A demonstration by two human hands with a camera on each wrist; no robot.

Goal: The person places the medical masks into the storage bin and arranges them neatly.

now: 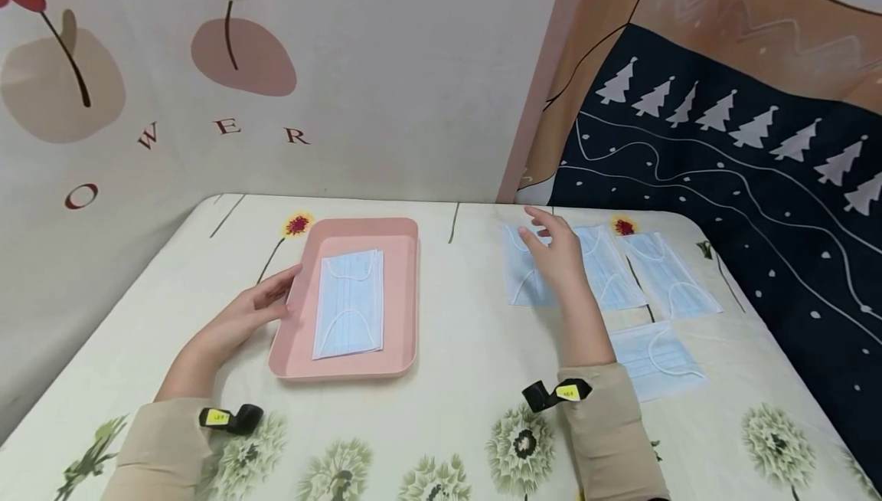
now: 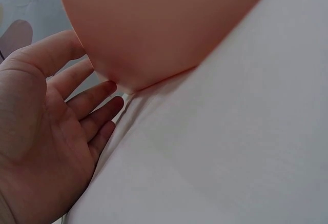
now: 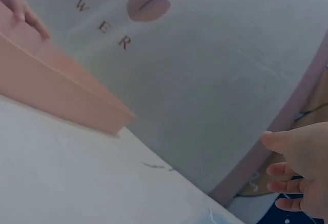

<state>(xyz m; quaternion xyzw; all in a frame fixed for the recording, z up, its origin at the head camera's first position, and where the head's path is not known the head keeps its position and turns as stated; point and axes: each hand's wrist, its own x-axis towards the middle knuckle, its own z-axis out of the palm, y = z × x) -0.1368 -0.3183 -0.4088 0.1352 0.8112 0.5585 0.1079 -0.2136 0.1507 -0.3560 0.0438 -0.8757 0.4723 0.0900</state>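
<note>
A pink tray (image 1: 400, 302) lies on the table with a small stack of light blue face masks (image 1: 349, 303) inside it. My left hand (image 1: 237, 325) touches the tray's left side, fingers loosely bent and the thumb near the rim; the left wrist view shows the same hand (image 2: 56, 116) beside the tray's wall (image 2: 164, 24). Over on the right, my right hand (image 1: 560, 256) is above a face mask (image 1: 520, 275), holding nothing, its fingers loosely bent. The right wrist view has that hand (image 3: 305, 167) at its right edge, with part of the pink tray (image 3: 61, 90) at the left.
More masks lie right of my right hand: a second mask (image 1: 613, 271), another mask (image 1: 671, 275) farther right, and a mask (image 1: 654, 363) nearer me. The table (image 1: 455, 424) has a flower-printed cloth. A printed curtain (image 1: 413, 87) hangs behind it.
</note>
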